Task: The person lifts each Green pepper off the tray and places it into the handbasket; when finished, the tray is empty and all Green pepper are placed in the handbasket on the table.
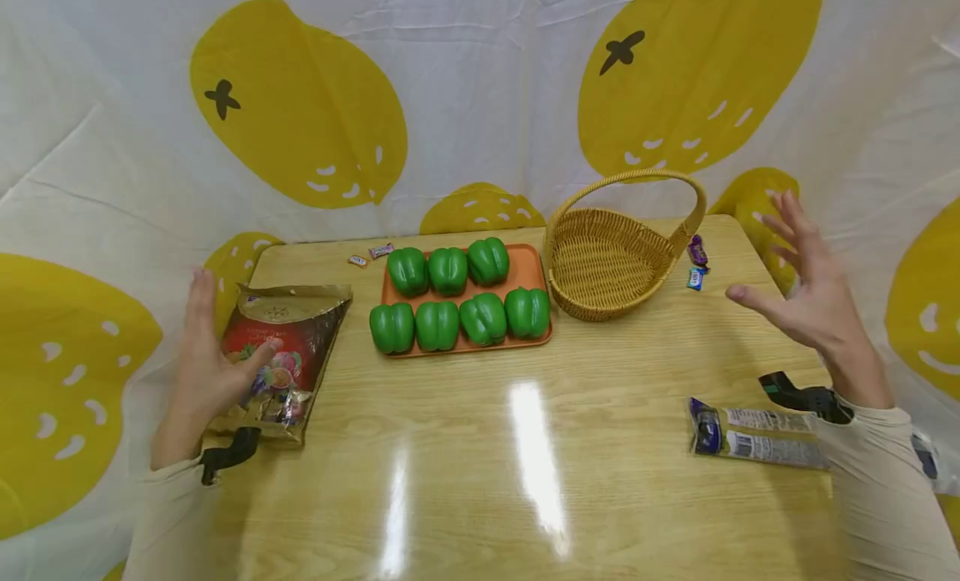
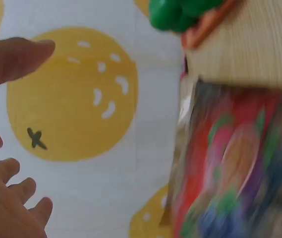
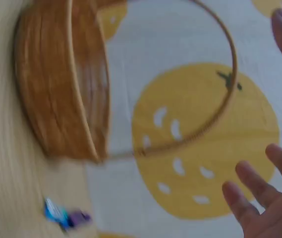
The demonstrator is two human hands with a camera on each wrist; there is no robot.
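Lemon-print cloth backs a glossy wooden table (image 1: pixel 480 481), where an orange tray (image 1: pixel 534 268) of green peppers (image 1: pixel 450 271) sits at the far edge beside a wicker basket (image 1: pixel 607 264). At the left edge, the left hand (image 1: pixel 206 368) hovers, fingers relaxed, beside a snack bag (image 1: pixel 288 335). The right hand (image 1: pixel 813 289) hangs spread wide, holding nothing, above the right edge.

A staged recording corner rather than a lived-in room is showing here: a white cloth backdrop (image 1: pixel 487 106) printed with big yellow lemons is hanging all around a small wooden table (image 1: pixel 525 448), hiding any walls or furniture behind it.
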